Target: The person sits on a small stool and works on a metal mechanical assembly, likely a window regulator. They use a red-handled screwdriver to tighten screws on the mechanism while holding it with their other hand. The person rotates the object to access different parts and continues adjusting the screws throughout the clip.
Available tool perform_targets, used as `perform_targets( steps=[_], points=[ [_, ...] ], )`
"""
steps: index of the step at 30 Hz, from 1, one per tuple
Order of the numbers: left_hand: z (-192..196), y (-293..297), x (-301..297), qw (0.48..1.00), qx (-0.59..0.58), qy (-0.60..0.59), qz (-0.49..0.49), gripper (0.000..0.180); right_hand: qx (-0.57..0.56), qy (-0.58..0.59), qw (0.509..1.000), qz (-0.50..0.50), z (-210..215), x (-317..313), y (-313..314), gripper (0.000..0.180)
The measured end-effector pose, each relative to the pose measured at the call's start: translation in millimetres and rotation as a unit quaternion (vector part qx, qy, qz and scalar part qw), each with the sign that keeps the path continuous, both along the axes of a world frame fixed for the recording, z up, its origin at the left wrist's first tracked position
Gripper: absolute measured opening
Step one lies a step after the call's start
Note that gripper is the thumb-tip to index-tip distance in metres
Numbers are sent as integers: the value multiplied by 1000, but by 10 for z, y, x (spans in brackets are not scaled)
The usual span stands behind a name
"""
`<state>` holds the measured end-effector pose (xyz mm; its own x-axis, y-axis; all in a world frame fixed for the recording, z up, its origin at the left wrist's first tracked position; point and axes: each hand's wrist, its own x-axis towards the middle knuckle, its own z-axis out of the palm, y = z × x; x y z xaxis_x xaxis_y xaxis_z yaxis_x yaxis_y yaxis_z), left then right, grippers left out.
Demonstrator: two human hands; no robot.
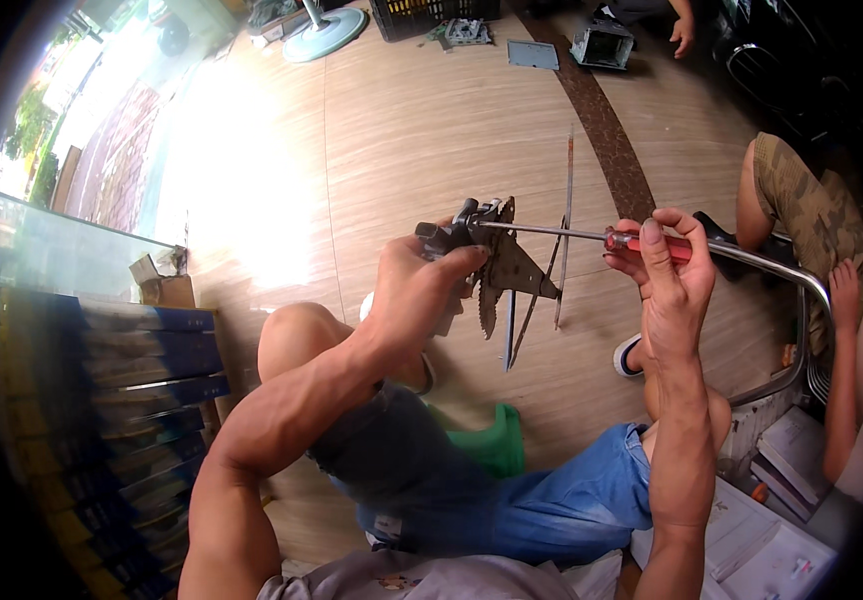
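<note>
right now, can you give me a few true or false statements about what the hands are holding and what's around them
1. The right hand holds a red-handled screwdriver. True.
2. The left hand is empty. False: it grips a metal mechanism with a toothed sector plate.
3. The screwdriver's shaft points toward the metal mechanism. True.
4. The floor is bare grey concrete. False: it is light wood-look flooring with a dark stripe.
5. A green stool shows below the person's legs. True.
6. Nobody else is in view. False: another person's arm is at the right, and a further hand at the top.
</note>
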<state>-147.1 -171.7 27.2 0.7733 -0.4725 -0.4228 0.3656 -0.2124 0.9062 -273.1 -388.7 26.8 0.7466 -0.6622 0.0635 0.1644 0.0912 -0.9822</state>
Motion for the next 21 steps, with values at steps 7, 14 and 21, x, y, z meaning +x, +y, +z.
perform_targets(
  steps=[7,14,21],
  points=[
    [-8,14,19,1000,-14,-8,-4,25,22,76,997,-20,-49,-19,-27,31],
    [10,26,34,1000,-6,-2,-8,30,102,-81,992,-2,-1,20,112,26],
    [9,30,29,1000,-7,-2,-18,33,16,40,999,0,-60,-34,-21,27]
  ],
)
